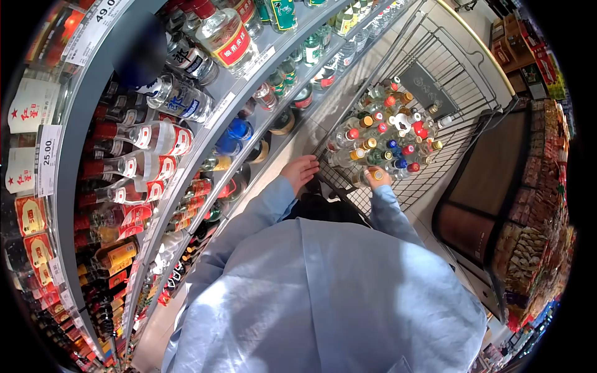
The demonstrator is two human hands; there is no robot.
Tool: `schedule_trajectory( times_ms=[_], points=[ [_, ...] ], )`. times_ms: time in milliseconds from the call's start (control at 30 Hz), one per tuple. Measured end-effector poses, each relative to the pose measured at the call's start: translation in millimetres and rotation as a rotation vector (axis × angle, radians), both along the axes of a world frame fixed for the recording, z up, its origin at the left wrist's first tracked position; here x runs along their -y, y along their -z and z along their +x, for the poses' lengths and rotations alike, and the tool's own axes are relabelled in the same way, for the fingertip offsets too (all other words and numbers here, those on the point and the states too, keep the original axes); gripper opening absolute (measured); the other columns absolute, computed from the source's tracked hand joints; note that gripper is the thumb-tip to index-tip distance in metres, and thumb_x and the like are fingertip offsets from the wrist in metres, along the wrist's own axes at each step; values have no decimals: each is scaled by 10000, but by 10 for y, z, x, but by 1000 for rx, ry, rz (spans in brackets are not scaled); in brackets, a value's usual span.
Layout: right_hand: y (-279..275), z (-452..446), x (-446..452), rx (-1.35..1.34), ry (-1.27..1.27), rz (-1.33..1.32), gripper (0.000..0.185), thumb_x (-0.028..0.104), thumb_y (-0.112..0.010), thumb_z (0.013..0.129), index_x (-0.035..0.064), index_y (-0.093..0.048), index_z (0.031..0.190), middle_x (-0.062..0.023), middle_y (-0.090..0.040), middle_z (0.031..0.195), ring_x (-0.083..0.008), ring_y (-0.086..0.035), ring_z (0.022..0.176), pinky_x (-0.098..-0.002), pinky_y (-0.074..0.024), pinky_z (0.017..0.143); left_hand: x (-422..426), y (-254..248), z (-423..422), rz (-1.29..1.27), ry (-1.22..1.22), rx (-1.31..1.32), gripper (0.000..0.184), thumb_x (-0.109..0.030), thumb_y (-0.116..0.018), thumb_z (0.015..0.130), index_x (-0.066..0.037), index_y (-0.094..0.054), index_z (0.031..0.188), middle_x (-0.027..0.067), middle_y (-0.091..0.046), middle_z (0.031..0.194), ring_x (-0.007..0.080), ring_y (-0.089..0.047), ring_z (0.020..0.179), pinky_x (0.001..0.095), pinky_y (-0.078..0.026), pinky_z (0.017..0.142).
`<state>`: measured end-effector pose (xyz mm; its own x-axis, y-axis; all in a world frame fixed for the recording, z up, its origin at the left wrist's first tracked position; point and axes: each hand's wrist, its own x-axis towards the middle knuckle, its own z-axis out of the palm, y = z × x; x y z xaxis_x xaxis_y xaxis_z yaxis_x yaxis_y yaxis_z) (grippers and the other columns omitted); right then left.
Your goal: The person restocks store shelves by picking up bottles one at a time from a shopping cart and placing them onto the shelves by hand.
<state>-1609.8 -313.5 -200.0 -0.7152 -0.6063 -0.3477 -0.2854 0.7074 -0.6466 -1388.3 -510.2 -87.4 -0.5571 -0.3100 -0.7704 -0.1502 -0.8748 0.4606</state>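
Note:
My left hand [301, 171] is empty, its fingers stretched out beside the near left edge of a wire shopping cart [429, 38]. Inside the cart, my right hand [377, 178] is closed around a bottle with a gold cap [377, 175], at the near side of a cluster of bottles. These clear glass bottles [348, 138] stand upright and close together, with red, gold, blue and white caps. A dark sign plate [428, 87] hangs on the cart's wire.
Curved shelves [219, 105] full of liquor bottles run along the left, with price tags [47, 160] on their edges. A dark display stand [482, 186] with packaged goods [528, 230] is at the right. Tiled floor [155, 336] shows at the lower left.

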Motion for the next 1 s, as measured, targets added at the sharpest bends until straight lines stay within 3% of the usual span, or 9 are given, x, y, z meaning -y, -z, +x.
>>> schedule_trajectory(
  times_ms=[167,233,300,500,633,767,833,900,1000],
  points=[
    [-787,95,231,-38,-84,-163,250,295,-700,702,53,-634,711,-95,-616,618,-198,-599,555,-299,-471,559,26,-11,20,-41,45,-24,371,-248,-497,849,-94,-487,1187,57,-540,1150,176,-488,1086,295,-355,909],
    [-1046,57,328,104,-46,-315,236,209,-695,724,16,-590,637,-41,-583,568,-120,-568,534,-259,-445,523,28,-81,-1,-93,95,-59,396,-276,-504,847,-113,-481,1207,41,-523,1185,169,-459,1126,305,-318,943],
    [-1719,120,541,527,30,-644,193,135,-669,739,33,-551,625,-54,-571,593,-144,-562,547,-262,-440,526,20,-129,-54,-152,126,-59,390,-293,-520,835,-138,-504,1193,37,-528,1175,168,-439,1141,316,-303,939],
    [-2909,51,1051,722,-112,-1142,218,222,-571,769,68,-444,682,-44,-442,575,-188,-491,577,-376,-432,666,55,-406,-71,-175,197,-215,504,-338,-536,813,-128,-442,1261,63,-406,1303,200,-336,1222,354,-217,1006],
    [-3306,111,1477,966,122,-1148,249,237,-552,834,84,-463,659,-32,-452,604,-185,-486,634,-351,-419,739,19,-703,101,-265,-90,-838,640,-52,-586,738,-18,-305,1312,107,-394,1293,203,-362,1199,325,-276,991],
    [-3426,249,1864,1144,194,-1075,214,242,-592,823,83,-511,706,-25,-504,625,-169,-526,636,-350,-465,698,180,-1254,542,-519,24,-596,673,-134,-649,692,-4,-329,1270,106,-442,1245,215,-406,1178,339,-282,1002],
    [-3431,406,2038,1200,113,-1051,208,259,-590,829,85,-515,745,-28,-516,648,-172,-532,645,-353,-467,714,176,-1363,791,-361,-104,-644,596,-191,-629,758,-22,-351,1258,85,-504,1155,161,-488,1059,303,-400,868],
    [-3488,691,2183,1252,-21,-1051,169,250,-556,853,97,-507,799,-22,-518,666,-168,-535,675,-355,-457,761,118,-1434,1079,-151,-144,-574,562,-470,-433,835,-32,-449,1187,149,-608,948,262,-617,721,332,-483,551],
    [-3529,1025,2430,1501,-291,-1139,125,226,-545,854,112,-494,862,-7,-497,652,-155,-511,660,-353,-451,753,12,-1636,1319,-84,-290,-551,555,-485,-384,853,-29,-478,1153,176,-620,876,299,-612,640,327,-465,475]
  ],
)
